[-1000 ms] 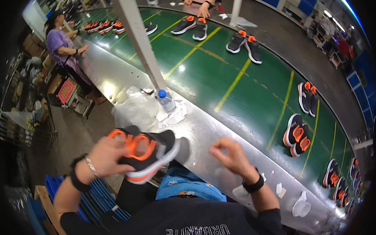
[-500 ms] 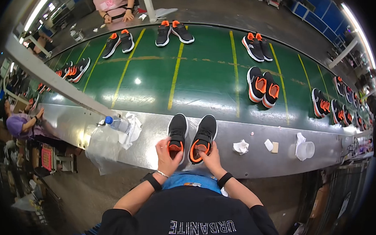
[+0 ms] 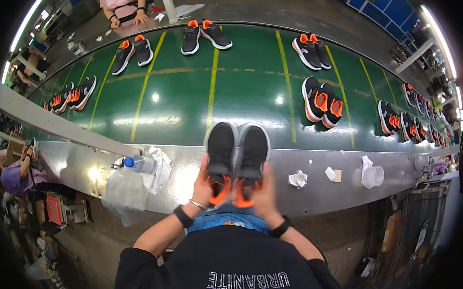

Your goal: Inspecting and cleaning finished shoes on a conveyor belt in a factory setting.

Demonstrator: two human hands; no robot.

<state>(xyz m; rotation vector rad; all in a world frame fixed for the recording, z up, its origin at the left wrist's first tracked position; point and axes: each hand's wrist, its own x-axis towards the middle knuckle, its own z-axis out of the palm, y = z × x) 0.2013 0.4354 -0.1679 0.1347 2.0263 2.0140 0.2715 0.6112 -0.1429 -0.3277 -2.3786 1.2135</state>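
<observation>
Ahead, a green conveyor belt [image 3: 249, 104] runs beyond a metal bench [image 3: 332, 198]. Over the bench, two black-and-orange shoes [image 3: 221, 146] sit side by side, toes beltward; the left hand [image 3: 203, 187] and blurred right hand [image 3: 264, 197] grasp one each. Aligning them seems underway; moving them calls for even grips.

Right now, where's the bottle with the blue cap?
In the head view, the bottle is on the metal bench, left of the person's left hand, beside the white paper and clear bag.
</observation>
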